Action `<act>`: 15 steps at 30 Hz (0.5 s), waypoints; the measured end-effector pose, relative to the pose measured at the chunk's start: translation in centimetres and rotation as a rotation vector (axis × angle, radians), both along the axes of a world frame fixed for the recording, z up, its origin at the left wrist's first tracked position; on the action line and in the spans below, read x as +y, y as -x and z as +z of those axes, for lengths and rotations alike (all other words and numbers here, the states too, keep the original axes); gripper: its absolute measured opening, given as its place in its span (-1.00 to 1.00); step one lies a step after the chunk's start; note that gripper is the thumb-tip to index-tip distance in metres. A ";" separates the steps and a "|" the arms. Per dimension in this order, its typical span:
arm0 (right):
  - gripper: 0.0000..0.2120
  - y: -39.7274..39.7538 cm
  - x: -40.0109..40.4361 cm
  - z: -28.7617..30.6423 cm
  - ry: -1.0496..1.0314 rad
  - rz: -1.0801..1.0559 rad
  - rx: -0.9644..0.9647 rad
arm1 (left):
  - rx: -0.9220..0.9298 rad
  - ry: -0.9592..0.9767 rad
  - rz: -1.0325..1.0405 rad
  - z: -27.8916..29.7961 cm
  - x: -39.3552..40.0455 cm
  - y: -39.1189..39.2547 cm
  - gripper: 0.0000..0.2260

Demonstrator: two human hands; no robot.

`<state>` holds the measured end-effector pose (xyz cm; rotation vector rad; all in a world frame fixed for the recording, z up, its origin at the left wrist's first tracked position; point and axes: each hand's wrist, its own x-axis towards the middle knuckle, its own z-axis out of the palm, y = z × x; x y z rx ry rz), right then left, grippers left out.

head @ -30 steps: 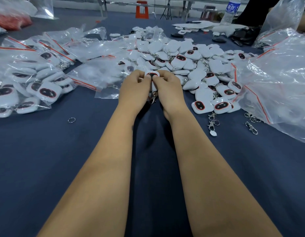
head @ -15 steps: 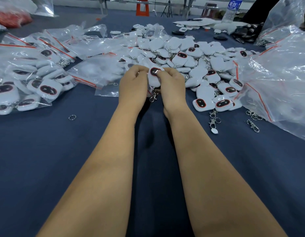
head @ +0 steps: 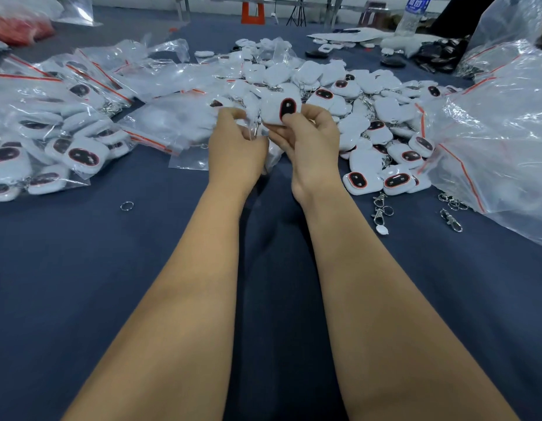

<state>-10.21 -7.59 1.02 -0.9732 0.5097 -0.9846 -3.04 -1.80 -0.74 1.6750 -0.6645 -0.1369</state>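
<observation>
My right hand holds a white fob just above the table. My thumb and fingers pinch its near edge, and its dark, red-rimmed oval faces me. The fob stands nearly upright, in front of the near edge of the pile of loose fobs. Its metal clip hangs down from it between my two hands. My left hand is just left of the fob, with thumb and fingers curled on thin clear plastic that looks like a small bag. The blur there keeps me from telling how much of it I grip. My hands are close together, almost touching near the clip. Filled bags of fobs lie at the left, and a big bag lies at the right. A loose ring lies on the table left of my left forearm. Spare clips lie near the right edge of the pile. A bottle stands at the far right.
</observation>
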 end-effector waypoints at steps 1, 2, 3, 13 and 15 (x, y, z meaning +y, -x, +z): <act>-0.87 -0.1 0.1 -0.1 0.040 -0.022 0.050 | 0.002 -0.004 0.019 0.0 -0.1 -0.1 -0.79; -0.87 -0.2 0.1 -0.2 0.093 -0.060 0.115 | -0.001 -0.001 0.038 0.0 -0.1 -0.3 -0.87; -0.86 -0.2 0.1 -0.3 0.150 -0.105 0.185 | 0.002 0.009 0.057 0.0 -0.1 -0.4 -0.91; -0.80 -0.4 0.0 -1.4 0.447 -0.201 0.544 | 0.089 0.139 0.021 0.7 0.2 -0.1 -0.86; -0.86 -0.4 -0.1 -1.5 0.479 -0.153 0.567 | 0.103 0.168 0.001 0.8 0.3 0.0 -0.84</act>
